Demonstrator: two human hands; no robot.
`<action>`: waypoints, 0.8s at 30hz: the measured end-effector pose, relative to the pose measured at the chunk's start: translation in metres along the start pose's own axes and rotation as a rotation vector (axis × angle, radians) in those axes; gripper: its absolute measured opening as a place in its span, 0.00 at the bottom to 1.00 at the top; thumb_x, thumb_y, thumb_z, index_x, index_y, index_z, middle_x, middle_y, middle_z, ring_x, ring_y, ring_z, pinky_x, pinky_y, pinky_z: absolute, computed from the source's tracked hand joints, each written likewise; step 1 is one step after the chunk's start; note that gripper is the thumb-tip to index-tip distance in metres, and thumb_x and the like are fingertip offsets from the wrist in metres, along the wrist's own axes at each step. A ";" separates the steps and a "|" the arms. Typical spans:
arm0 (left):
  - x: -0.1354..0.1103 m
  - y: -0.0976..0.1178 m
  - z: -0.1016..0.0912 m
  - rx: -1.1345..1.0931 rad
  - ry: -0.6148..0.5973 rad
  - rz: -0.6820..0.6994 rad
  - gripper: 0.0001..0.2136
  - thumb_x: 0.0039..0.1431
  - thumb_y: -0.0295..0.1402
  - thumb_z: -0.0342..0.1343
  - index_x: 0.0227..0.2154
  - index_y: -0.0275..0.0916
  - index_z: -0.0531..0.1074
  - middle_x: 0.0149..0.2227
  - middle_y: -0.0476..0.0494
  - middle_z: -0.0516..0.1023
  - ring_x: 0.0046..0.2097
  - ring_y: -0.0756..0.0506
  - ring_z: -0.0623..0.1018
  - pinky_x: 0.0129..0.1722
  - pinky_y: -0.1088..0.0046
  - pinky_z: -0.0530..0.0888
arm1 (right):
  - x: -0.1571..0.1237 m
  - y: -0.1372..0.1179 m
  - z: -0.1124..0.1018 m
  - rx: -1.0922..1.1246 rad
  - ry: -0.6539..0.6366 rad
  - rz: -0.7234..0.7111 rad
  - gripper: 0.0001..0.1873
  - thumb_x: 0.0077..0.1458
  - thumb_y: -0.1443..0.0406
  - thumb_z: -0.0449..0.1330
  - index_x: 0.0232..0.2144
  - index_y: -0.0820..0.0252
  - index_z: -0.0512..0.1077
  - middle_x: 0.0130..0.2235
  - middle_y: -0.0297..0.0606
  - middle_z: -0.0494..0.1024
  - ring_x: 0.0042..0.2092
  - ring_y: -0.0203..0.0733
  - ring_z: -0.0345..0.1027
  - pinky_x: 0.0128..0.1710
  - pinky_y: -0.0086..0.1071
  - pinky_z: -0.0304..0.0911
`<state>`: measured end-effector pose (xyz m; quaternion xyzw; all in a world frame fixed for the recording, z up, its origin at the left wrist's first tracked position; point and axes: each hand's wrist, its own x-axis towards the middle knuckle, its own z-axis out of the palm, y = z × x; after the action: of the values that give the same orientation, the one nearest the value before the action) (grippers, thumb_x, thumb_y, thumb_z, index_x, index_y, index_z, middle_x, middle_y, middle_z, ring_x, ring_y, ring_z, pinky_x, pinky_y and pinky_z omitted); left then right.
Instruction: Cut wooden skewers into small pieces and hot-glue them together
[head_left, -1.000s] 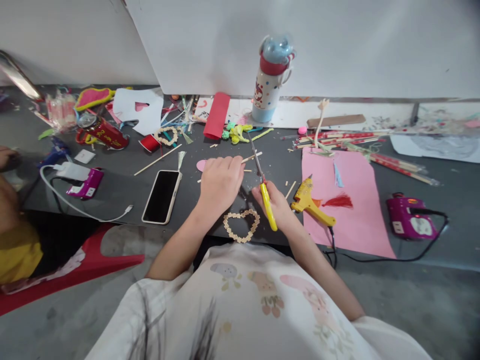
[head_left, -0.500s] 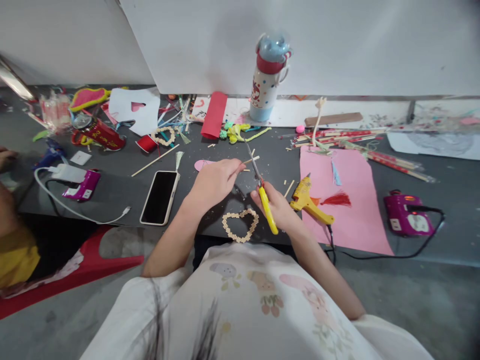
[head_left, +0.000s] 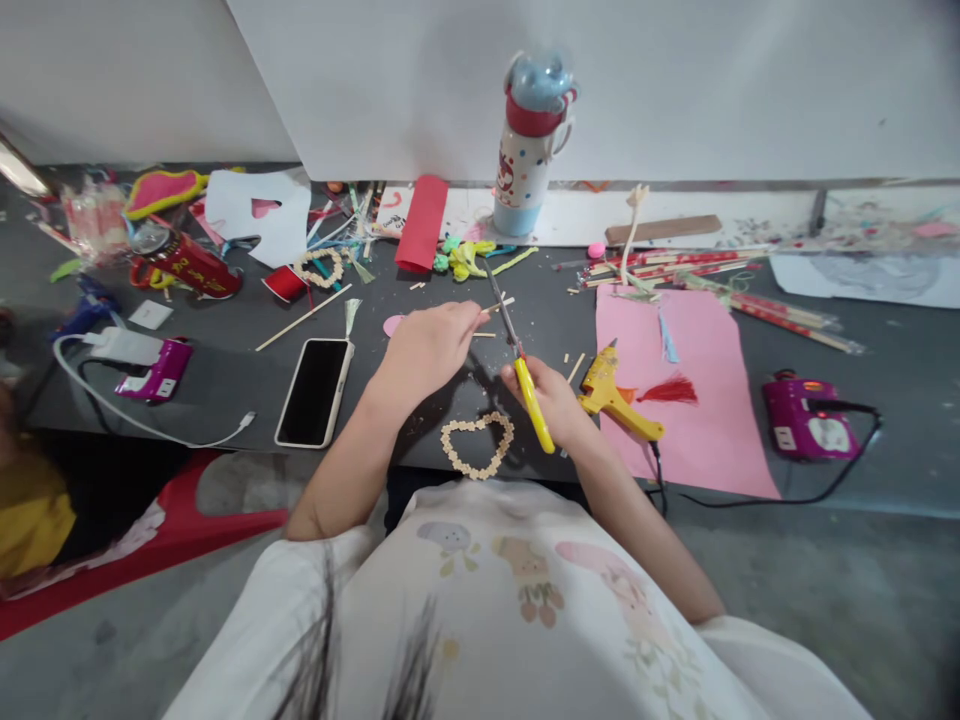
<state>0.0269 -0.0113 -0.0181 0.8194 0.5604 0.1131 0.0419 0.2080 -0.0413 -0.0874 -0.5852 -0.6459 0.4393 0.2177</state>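
My left hand (head_left: 426, 347) pinches a thin wooden stick (head_left: 501, 303) over the dark table (head_left: 247, 375). My right hand (head_left: 551, 398) grips yellow-handled scissors (head_left: 525, 370) whose blades point away from me and meet the stick near its far end. A heart shape made of small wooden pieces (head_left: 477, 446) lies flat on the table just in front of both hands. Short stick offcuts are scattered around the hands.
A phone (head_left: 313, 391) lies left of my left hand; a yellow glue gun (head_left: 616, 394) and a red tassel (head_left: 667, 389) rest on pink paper (head_left: 690, 400). A bottle (head_left: 531, 145) stands at the back. Purple power strips (head_left: 811, 430) lie on both sides. Another person's yellow sleeve (head_left: 34, 505) shows far left.
My left hand has loosened from a closed grip over the stick into a fingertip pinch. The scissors stay at the stick. The view has shifted slightly.
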 end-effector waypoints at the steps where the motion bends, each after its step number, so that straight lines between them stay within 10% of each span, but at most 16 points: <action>1: 0.002 -0.001 0.000 -0.026 -0.011 0.014 0.16 0.67 0.39 0.40 0.30 0.39 0.70 0.29 0.45 0.76 0.31 0.47 0.73 0.28 0.72 0.58 | 0.000 0.001 0.000 -0.003 0.002 -0.008 0.18 0.55 0.49 0.50 0.28 0.57 0.62 0.28 0.34 0.70 0.30 0.39 0.62 0.30 0.31 0.54; 24: 0.023 -0.015 -0.010 -0.372 -0.249 0.041 0.19 0.64 0.40 0.43 0.28 0.36 0.74 0.22 0.50 0.71 0.27 0.51 0.69 0.30 0.75 0.61 | -0.005 -0.003 -0.006 -0.075 0.000 0.030 0.23 0.54 0.44 0.50 0.29 0.58 0.62 0.29 0.36 0.70 0.30 0.39 0.59 0.30 0.31 0.53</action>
<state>0.0192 0.0146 -0.0082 0.8164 0.5035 0.1133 0.2591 0.2120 -0.0439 -0.0811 -0.6026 -0.6530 0.4180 0.1890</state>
